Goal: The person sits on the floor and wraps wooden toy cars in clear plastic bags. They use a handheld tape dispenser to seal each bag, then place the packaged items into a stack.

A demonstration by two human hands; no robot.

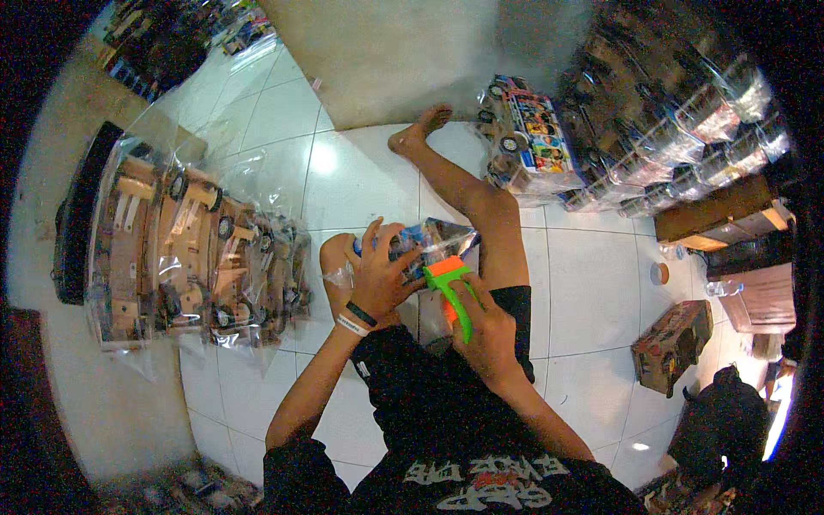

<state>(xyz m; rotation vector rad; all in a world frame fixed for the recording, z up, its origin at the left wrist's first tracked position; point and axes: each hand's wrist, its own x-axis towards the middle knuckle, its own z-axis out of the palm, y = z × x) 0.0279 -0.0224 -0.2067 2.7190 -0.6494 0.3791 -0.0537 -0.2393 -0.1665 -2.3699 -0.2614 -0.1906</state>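
While a seated posture is kept on the white tiled floor, a clear-wrapped package with blue and dark parts is positioned between the bent legs, just in front of the body. The package is covered at its left side by the left hand, which is held open, palm down, with its fingers spread across the wrapping. A black band and a white band are worn on the left wrist. A green tape dispenser with an orange head is gripped in the right hand, the fingers being closed around its handle. The orange head is held at the right-hand near edge of the package; whether the two are in contact cannot be made out with certainty, as the overlap is small and blurred. At the left, wooden toy vehicles with black wheels are grouped, enclosed in clear plastic. Beyond the right knee, a toy vehicle with a colourful printed side is placed near the wall, and further plastic-wrapped packages are stacked to its right. Farther right on the floor, a small round roll and a cardboard box are seen, the box being situated near a black bag.
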